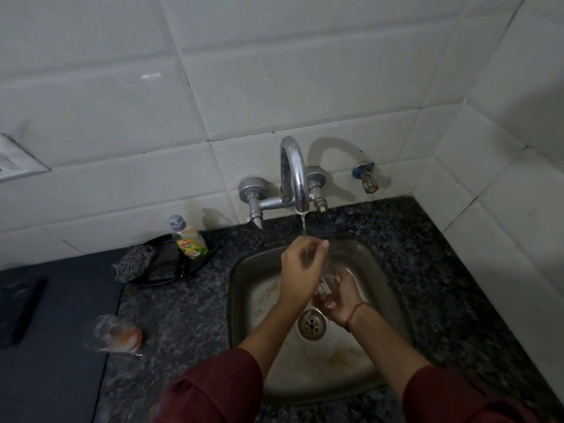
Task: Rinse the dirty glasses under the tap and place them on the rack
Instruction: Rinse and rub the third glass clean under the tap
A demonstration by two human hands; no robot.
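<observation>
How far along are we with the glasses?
Done: nothing visibly racked; no rack in view. In hand: clear drinking glass held by left hand and right hand under the running chrome tap. Remaining: orange-stained glass beside the steel sink, then racking both.

Tap spout (294, 172) overhangs sink (244, 300) back; counter (183, 300) L: 2nd glass (114, 332), soap bottle (189, 239), scrubber (134, 261).

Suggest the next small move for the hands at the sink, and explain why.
Probably rotate the glass under the stream so water reaches every side: the left hand and right hand both grip it, and the tap runs onto its rim.
</observation>
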